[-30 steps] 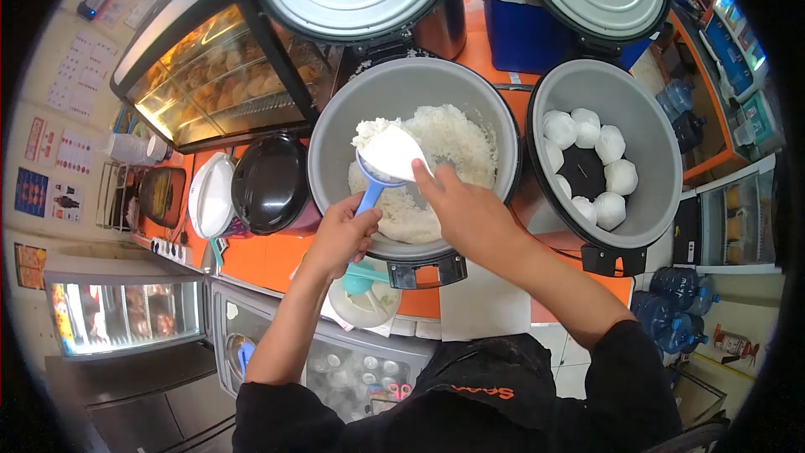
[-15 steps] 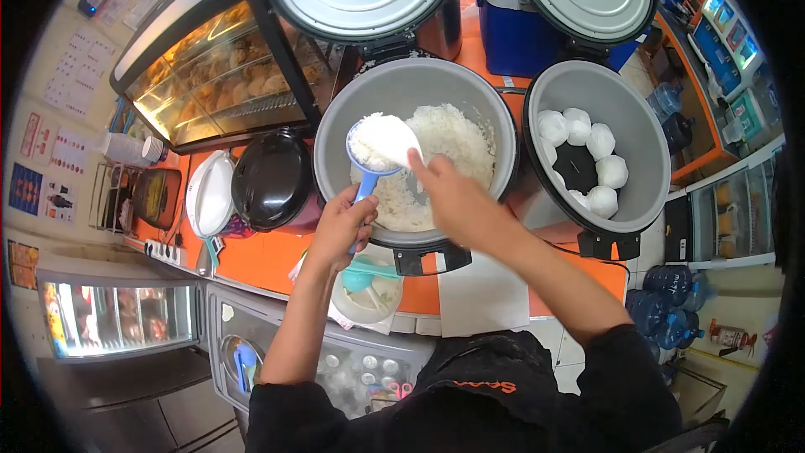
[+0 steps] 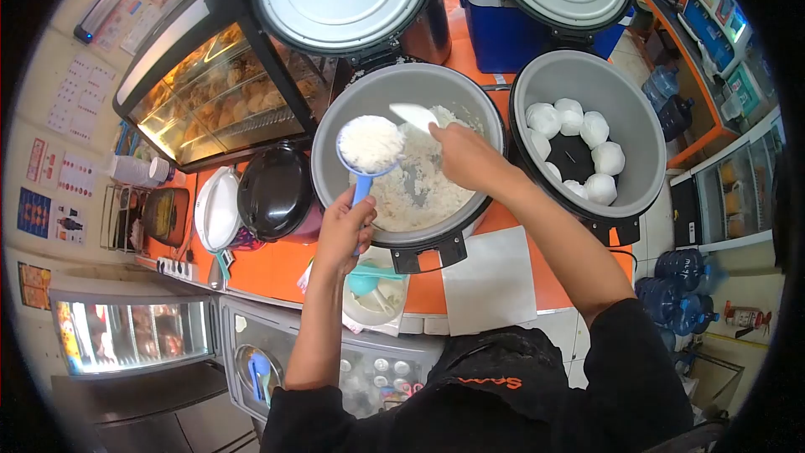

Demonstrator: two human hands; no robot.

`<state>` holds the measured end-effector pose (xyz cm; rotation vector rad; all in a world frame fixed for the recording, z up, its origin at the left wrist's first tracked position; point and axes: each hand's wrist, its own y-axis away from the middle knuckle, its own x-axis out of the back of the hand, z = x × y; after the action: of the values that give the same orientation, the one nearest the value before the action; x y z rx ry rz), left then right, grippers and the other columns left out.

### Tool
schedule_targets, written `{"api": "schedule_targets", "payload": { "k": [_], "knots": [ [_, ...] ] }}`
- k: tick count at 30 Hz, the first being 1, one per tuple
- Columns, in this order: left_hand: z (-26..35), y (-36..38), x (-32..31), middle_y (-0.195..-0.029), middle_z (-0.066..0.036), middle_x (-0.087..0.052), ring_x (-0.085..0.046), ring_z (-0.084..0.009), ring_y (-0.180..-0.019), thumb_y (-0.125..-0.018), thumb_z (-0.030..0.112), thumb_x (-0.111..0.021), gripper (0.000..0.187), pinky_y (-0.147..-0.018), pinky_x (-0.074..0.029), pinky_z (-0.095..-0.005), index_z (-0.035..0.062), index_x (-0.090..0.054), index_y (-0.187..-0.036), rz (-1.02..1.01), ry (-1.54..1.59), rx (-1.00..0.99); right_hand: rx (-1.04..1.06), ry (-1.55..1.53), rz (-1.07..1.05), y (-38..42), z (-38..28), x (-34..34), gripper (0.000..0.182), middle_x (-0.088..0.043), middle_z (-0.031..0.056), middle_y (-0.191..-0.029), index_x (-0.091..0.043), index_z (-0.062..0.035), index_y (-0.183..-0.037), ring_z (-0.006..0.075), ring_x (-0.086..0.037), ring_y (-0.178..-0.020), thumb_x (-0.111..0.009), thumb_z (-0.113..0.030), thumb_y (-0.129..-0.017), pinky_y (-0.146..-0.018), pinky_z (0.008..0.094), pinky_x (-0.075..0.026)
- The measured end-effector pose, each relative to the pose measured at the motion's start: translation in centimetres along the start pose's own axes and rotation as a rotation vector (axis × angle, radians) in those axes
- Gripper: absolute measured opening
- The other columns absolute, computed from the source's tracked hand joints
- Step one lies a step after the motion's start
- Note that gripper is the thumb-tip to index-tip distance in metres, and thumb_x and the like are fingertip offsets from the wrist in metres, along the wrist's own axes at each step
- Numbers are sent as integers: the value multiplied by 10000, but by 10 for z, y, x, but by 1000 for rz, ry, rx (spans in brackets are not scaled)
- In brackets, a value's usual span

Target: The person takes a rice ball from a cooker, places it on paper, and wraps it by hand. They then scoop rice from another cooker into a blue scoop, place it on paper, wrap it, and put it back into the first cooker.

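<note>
My left hand [image 3: 348, 225] is closed around the handle of a blue scoop [image 3: 362, 190], held over the left rim side of a large rice cooker [image 3: 340, 101]. White rice [image 3: 371, 143] heaps up in the scoop's bowl. My right hand [image 3: 471, 156] grips a white rice paddle [image 3: 412, 115], its blade above the pot and a little right of the scoop, apart from it. Loose rice [image 3: 432, 201] lies in the pot, with the bottom showing in the middle. The cooker's lid [image 3: 344, 0] stands raised behind.
A second cooker [image 3: 637, 109] at right holds several white wrapped balls [image 3: 601, 188] around its wall. White paper [image 3: 490, 281] lies on the orange counter [image 3: 570, 285] in front. At left stand a black-lidded pot [image 3: 275, 193] and a glass food cabinet [image 3: 235, 88]. A bowl with a teal scoop [image 3: 363, 279] sits nearby.
The paddle has come off the rice in the scoop and moved up and right. The scoop's rice now shows uncovered as a mound. The whole view has shifted slightly.
</note>
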<state>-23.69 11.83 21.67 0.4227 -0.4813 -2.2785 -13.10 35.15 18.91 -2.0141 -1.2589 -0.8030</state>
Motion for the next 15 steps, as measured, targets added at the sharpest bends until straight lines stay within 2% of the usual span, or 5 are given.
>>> {"api": "schedule_targets", "payload": {
  "k": [4, 7, 10, 13, 15],
  "knots": [
    [1, -2, -3, -719, 40, -493, -405, -14, -446, -980, 150, -625, 152, -355, -311, -195, 60, -604, -1101, 10, 22, -19, 80, -122, 51, 29, -35, 7, 620, -560, 224, -1050, -433, 41, -1486, 425, -631, -961, -520, 55, -872, -875, 470, -525],
    [-7, -8, -17, -710, 35, -498, -402, -21, -443, -979, 148, -616, 105, -355, -312, -203, 50, -608, -1018, 24, -13, -24, 80, -43, -16, 53, -62, -16, 580, -573, 240, -1088, -460, 44, -1449, 415, -681, -830, -555, -5, -879, -727, 458, -568],
    [-22, -18, -22, -688, 28, -504, -406, -28, -444, -976, 142, -601, 121, -358, -311, -211, 32, -598, -925, -29, -30, -3, 140, 164, -168, 62, -84, -11, 709, -540, 171, -1069, -364, 14, -1531, 339, -679, -863, -589, 5, -858, -651, 429, -559],
    [-23, -11, -34, -676, 22, -510, -420, -33, -452, -970, 134, -589, 148, -361, -313, -218, 20, -590, -876, -66, -68, 10, 125, 170, -107, 62, -78, -9, 700, -540, 146, -1055, -401, -13, -1523, 310, -696, -844, -604, 1, -852, -615, 429, -558],
    [-16, 3, -44, -671, 18, -513, -432, -35, -460, -965, 130, -582, 158, -364, -315, -221, 16, -587, -856, -59, -94, 4, 171, 73, -95, 77, -77, 5, 633, -566, 167, -1066, -454, -15, -1484, 337, -694, -836, -613, -40, -873, -670, 428, -566]
  ]
}}
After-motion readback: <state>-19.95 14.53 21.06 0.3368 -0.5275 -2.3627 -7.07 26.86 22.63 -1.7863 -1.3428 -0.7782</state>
